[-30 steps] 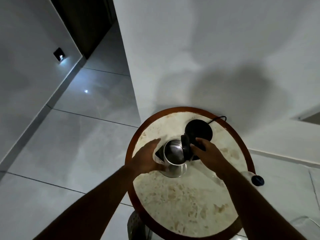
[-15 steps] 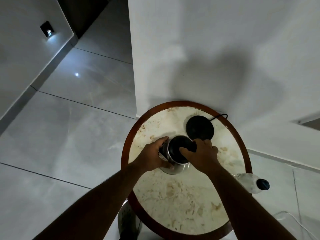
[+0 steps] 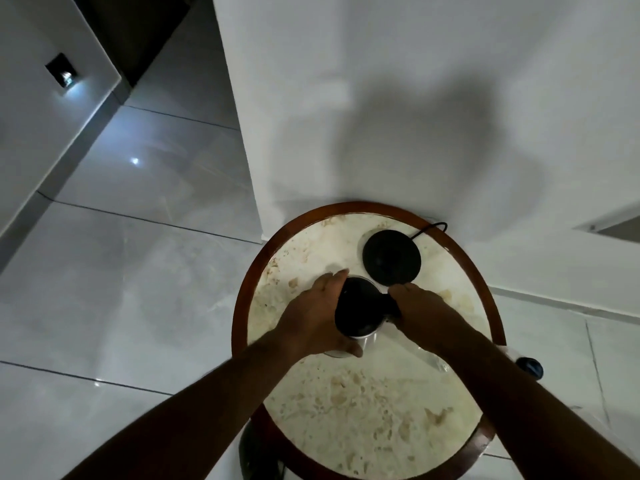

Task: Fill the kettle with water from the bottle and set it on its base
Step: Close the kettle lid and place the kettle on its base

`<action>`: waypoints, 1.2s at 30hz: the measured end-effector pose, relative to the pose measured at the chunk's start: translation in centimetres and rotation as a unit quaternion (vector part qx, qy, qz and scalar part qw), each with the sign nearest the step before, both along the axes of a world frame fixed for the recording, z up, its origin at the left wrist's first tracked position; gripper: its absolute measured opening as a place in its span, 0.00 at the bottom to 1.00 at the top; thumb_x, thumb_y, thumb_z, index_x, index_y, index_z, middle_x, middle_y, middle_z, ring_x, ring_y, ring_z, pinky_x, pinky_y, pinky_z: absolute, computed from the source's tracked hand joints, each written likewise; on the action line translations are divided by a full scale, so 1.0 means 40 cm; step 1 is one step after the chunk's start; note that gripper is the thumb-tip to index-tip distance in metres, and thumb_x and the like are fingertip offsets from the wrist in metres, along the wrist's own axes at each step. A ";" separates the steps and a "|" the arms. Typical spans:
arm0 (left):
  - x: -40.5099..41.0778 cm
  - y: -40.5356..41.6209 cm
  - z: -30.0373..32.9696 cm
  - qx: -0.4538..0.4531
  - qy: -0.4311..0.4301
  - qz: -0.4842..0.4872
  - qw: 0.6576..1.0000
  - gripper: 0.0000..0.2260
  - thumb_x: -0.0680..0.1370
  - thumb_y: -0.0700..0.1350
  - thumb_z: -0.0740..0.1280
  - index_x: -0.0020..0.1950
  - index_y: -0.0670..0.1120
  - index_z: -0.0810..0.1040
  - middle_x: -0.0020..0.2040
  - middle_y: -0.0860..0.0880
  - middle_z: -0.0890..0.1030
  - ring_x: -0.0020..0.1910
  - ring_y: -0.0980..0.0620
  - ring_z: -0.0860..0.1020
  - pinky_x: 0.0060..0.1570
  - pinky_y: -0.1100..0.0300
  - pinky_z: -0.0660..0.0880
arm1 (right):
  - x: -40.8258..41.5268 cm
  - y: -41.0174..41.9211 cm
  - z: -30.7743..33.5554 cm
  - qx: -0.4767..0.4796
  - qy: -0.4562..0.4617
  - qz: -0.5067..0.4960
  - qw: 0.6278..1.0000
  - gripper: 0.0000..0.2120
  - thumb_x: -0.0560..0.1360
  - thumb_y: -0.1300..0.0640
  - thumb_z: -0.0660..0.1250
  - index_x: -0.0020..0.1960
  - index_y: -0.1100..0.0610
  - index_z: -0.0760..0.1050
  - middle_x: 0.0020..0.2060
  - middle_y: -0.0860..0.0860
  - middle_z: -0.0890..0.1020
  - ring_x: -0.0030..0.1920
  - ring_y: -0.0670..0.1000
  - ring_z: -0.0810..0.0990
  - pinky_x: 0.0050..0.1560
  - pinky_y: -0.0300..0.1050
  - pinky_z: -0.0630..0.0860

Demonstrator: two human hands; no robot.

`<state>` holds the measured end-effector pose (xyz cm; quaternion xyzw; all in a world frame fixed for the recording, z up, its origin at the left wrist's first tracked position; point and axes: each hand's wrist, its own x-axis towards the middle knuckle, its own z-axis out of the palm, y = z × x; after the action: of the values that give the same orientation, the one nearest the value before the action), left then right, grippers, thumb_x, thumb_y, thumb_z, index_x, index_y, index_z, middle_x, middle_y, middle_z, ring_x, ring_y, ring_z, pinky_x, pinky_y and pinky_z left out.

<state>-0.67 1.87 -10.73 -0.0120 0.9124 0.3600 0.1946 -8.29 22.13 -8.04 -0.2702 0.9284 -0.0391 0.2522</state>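
Note:
A steel kettle with a black lid stands on the round marble table, its lid down. My left hand wraps the kettle's left side. My right hand grips the black handle on its right. The round black base lies just behind the kettle, empty, with its cord running toward the wall. A clear plastic bottle with a dark cap lies at the table's right edge, mostly hidden by my right forearm.
The table has a brown wooden rim and stands against a white wall. Glossy tiled floor spreads to the left. A dark object sits under the table's near left edge.
The kettle's lid went from open to closed. My right hand moved from the lid to the handle, and my left hand slid further around the kettle body.

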 end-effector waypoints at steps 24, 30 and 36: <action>-0.481 0.191 0.118 0.004 0.055 -0.060 0.997 0.43 0.54 0.56 0.81 0.65 0.59 0.66 0.55 0.59 0.79 0.52 0.56 0.78 0.45 0.64 0.75 | -0.361 0.222 0.031 -0.110 0.022 -0.164 0.980 0.18 0.73 0.55 0.68 0.61 0.54 0.68 0.57 0.55 0.75 0.54 0.59 0.76 0.49 0.48 0.69; -0.478 0.188 0.066 0.042 0.058 -0.046 0.996 0.43 0.55 0.53 0.83 0.66 0.59 0.67 0.60 0.61 0.76 0.58 0.58 0.75 0.46 0.74 0.68 | -0.335 0.237 0.007 -0.174 0.014 -0.201 0.964 0.21 0.72 0.57 0.68 0.63 0.54 0.68 0.58 0.55 0.75 0.57 0.58 0.75 0.55 0.51 0.72; -0.445 0.181 0.041 0.025 0.065 -0.032 0.997 0.54 0.61 0.63 0.78 0.78 0.55 0.51 0.77 0.52 0.62 0.76 0.53 0.59 0.71 0.57 0.61 | -0.255 0.250 0.021 -0.184 0.050 -0.257 0.947 0.30 0.76 0.55 0.67 0.72 0.62 0.58 0.70 0.59 0.68 0.68 0.59 0.68 0.63 0.49 0.66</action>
<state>-18.45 9.10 -9.11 0.0455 0.9138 0.3761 0.1464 -18.48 32.11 -7.20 -0.0663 0.9543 -0.2596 0.1328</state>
